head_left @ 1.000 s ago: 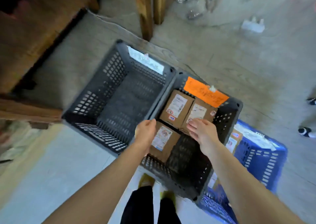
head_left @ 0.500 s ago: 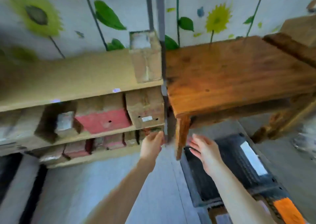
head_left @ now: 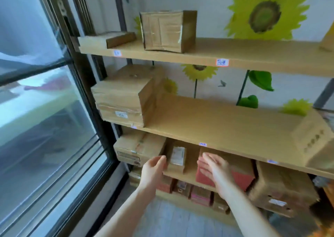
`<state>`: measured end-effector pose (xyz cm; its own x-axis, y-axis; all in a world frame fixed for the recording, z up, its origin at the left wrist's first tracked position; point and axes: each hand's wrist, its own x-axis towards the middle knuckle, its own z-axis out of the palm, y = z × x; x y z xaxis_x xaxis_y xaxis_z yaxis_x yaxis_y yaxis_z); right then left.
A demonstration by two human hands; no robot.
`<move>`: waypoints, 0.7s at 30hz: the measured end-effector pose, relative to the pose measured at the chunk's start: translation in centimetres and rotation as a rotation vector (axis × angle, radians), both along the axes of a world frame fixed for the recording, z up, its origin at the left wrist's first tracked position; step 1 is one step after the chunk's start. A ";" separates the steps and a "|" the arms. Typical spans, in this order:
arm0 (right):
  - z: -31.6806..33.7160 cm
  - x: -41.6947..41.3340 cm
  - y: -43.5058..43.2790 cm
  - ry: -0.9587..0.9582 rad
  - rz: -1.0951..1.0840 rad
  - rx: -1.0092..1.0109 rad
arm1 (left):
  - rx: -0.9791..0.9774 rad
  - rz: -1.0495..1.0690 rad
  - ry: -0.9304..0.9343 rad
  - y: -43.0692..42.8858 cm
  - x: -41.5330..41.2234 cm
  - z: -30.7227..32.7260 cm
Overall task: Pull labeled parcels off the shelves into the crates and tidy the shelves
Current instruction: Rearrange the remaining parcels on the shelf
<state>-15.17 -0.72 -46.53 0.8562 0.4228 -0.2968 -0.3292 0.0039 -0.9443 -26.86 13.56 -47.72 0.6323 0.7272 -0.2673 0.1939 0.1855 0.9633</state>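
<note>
**Cardboard parcel, third shelf down: grip notes**

Small labelled parcel [head_left: 176,158] stands upright on the third shelf [head_left: 188,177], between a larger carton [head_left: 139,150] and a red box [head_left: 242,176]. Left hand [head_left: 153,168] is just beside it, fingers loosely curved, holding nothing. Right hand [head_left: 215,166] is straight-fingered before the red box — contact cannot be told. Judgement: light, stiff and easily toppled — clasp both side walls, not the label.

Window [head_left: 45,119] left, sunflower wallpaper [head_left: 263,14] behind

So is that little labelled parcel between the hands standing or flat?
Upright: the small parcel stands on its narrow edge, white label facing out.
</note>
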 end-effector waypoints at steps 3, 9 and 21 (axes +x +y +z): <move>1.2 1.2 5.8 -0.068 0.058 -0.019 | 0.004 0.084 -0.029 5.3 0.1 0.8; 3.3 5.2 19.0 -0.098 0.214 -0.030 | 0.069 0.234 -0.072 17.1 1.9 2.1; 6.0 8.7 36.9 -0.170 0.095 -0.096 | 0.328 0.451 0.084 36.7 4.7 5.7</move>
<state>-6.43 36.19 -40.49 0.8553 0.4805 -0.1940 -0.1596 -0.1120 -0.9808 -22.15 50.22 -41.99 0.2262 0.9739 -0.0181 0.2434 -0.0385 0.9692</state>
